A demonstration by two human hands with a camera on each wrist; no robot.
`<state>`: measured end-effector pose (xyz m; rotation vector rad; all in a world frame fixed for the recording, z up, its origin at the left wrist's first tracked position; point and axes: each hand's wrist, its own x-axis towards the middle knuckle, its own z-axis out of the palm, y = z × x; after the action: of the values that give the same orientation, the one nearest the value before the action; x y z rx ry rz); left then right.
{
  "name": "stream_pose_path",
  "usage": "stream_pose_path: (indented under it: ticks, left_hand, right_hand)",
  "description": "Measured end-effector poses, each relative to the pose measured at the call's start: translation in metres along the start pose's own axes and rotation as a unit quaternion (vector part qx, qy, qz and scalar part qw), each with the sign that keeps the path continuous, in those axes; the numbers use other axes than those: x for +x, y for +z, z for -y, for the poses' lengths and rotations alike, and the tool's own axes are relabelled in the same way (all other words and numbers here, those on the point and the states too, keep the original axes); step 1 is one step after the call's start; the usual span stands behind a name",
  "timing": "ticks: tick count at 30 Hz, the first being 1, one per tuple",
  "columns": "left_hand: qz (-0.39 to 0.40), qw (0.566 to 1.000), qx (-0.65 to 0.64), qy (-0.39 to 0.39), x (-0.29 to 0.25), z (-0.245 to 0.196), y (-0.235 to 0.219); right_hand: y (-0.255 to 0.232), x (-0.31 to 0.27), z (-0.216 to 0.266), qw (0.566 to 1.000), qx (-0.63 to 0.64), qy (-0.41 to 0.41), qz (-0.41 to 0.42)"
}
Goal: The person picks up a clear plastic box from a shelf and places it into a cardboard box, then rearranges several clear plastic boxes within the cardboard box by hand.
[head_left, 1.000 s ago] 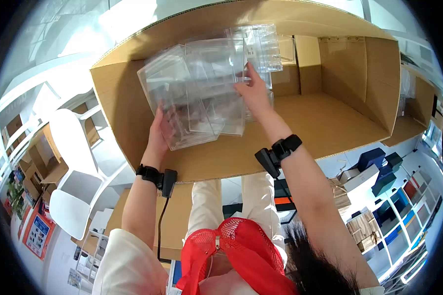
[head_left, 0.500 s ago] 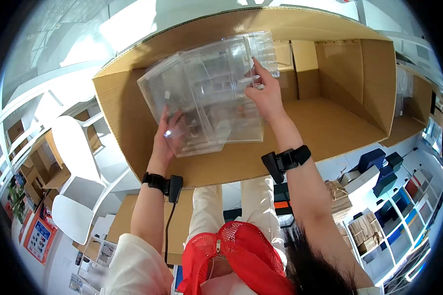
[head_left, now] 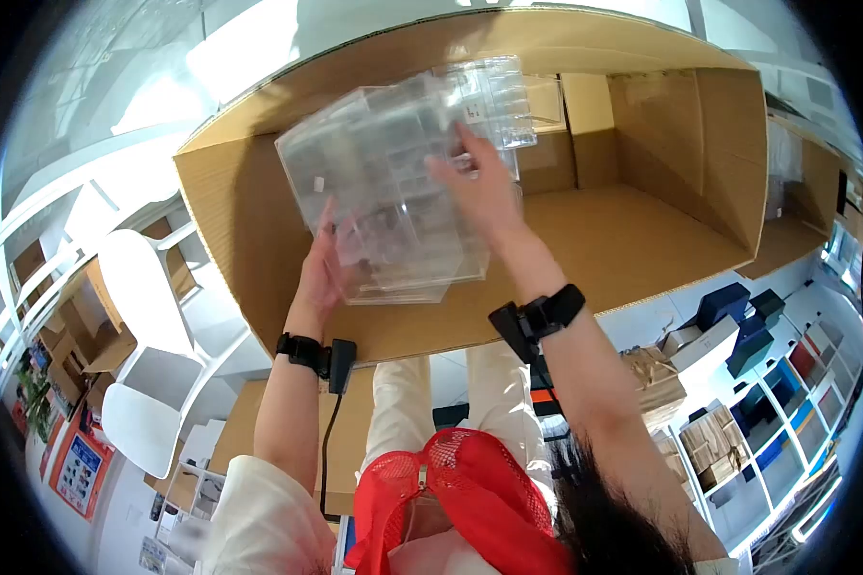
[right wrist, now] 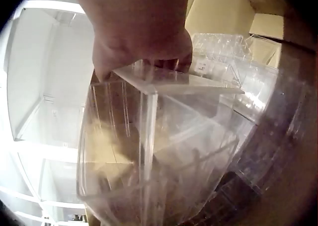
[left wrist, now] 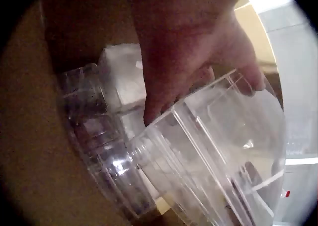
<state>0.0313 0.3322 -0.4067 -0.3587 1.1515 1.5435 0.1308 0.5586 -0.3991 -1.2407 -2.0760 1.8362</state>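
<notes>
Clear acrylic organiser box with inner dividers (head_left: 393, 182) — held up between both hands, inside the mouth of the big open brown cardboard carton (head_left: 642, 220).

Left hand (head_left: 328, 261) is under the box's near-left corner, fingers curled up against the transparent wall; left wrist view shows the fingertips hooked over an edge (left wrist: 198, 87), so it's gripping, not just propping.

Change vs half a second ago: box has tilted and shifted a bit up and left, and the right hand (head_left: 479, 187) has moved off the far right corner onto the face of the box. Right wrist view shows thumb and fingers pinching a thin top panel edge (right wrist: 149, 67). Reads to me as a regrip mid-lift — box coming out of or being turned over the carton, can't tell which.

Right of that: a second clear ribbed plastic tray (head_left: 499, 96) sits behind the box against the carton's back wall, touching or just behind it — overlap makes it unclear. Rest of the carton floor on the right shows bare cardboard.
</notes>
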Motion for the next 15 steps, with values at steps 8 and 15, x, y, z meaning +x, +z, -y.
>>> stream_pose_path:
  ticks: [8, 15]
  left_hand:
    - [0.050, 0.998, 0.021, 0.008, 0.015, 0.011, 0.027]
    - [0.081, 0.995, -0.054, 0.006, 0.014, 0.029, 0.023]
  right_hand:
    - [0.021, -0.006, -0.031, 0.988, 0.018, -0.122, -0.093]
    - [-0.035, 0.006, -0.023, 0.987, 0.135, -0.007, 0.083]
